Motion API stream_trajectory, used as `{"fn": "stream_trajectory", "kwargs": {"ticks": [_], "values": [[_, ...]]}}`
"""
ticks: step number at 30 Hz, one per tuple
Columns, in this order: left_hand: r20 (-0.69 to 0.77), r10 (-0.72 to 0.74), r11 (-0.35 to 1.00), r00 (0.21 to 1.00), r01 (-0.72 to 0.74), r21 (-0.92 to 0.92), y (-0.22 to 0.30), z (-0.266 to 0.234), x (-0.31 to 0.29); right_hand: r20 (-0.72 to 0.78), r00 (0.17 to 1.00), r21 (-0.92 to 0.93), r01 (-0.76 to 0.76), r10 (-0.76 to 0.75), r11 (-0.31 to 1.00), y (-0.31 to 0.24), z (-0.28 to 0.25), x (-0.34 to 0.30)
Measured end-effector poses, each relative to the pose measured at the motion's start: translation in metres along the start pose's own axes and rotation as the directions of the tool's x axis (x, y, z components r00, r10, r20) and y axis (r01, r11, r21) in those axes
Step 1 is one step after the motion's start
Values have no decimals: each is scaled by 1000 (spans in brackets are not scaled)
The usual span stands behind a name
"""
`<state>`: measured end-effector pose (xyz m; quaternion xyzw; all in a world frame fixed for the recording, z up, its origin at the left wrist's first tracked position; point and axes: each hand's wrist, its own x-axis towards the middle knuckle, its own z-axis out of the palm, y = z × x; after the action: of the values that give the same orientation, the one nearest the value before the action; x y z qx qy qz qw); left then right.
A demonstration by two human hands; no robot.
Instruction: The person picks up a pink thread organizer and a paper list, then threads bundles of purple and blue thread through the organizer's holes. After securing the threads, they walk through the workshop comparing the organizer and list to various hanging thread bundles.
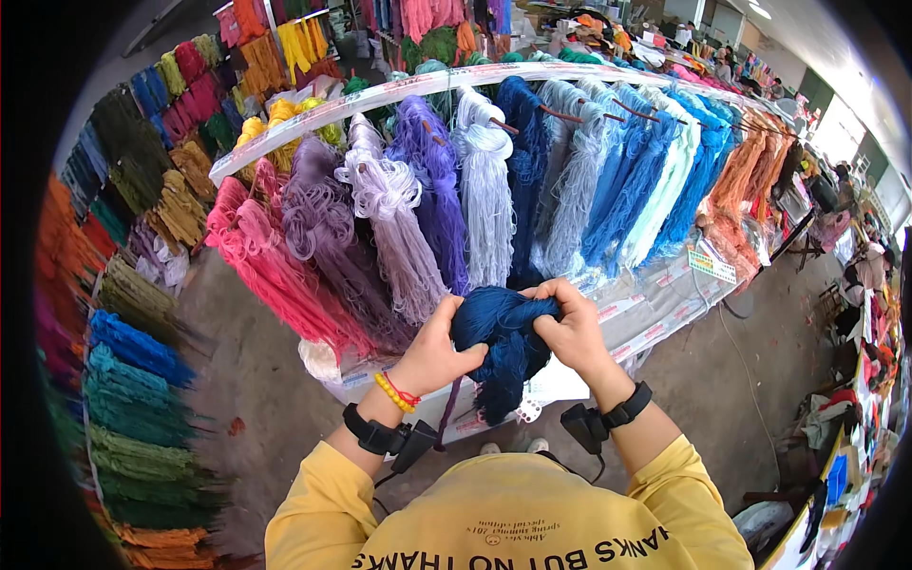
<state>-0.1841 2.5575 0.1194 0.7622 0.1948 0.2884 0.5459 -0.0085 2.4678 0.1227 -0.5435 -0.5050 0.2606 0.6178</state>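
Between my two hands is a bundled hank of dark blue yarn, held in front of my chest with its loose end hanging down. My left hand grips its left side, thumb across the front. On the upper right, my right hand pinches a twisted part of the hank between thumb and fingers. Just beyond hang skeins on pegs along a white rail: pink yarn, mauve yarn, pale lilac yarn, violet yarn, white yarn and navy yarn.
Farther right on the rail are light blue yarn and orange-brown yarn. A plastic-covered ledge runs below. Racks of green and teal yarn stand at left. A cord lies on the floor at right, near cluttered tables.
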Motion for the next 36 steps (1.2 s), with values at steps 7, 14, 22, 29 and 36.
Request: {"fn": "stream_trajectory", "kwargs": {"ticks": [7, 14, 22, 29, 36], "values": [[-126, -262, 807, 957, 146, -572, 16, -22, 11, 85, 983, 509, -185, 165, 840, 12, -7, 3], [-84, -119, 945, 989, 87, -314, 57, -39, 32, -39, 959, 320, -256, 282, 912, 45, -40, 10], [129, 200, 912, 971, -233, 338, 81, -19, 51, 174, 984, -51, -18, 27, 999, -30, 24, 31], [214, -38, 996, 976, 20, 86, 71, -50, 30, 10, 994, 292, -110, 112, 950, -85, -5, 60], [639, -291, 821, 712, 529, -217, 45, -70, -12, -264, 953, 612, 44, 151, 790, -70, -25, 86]]}}
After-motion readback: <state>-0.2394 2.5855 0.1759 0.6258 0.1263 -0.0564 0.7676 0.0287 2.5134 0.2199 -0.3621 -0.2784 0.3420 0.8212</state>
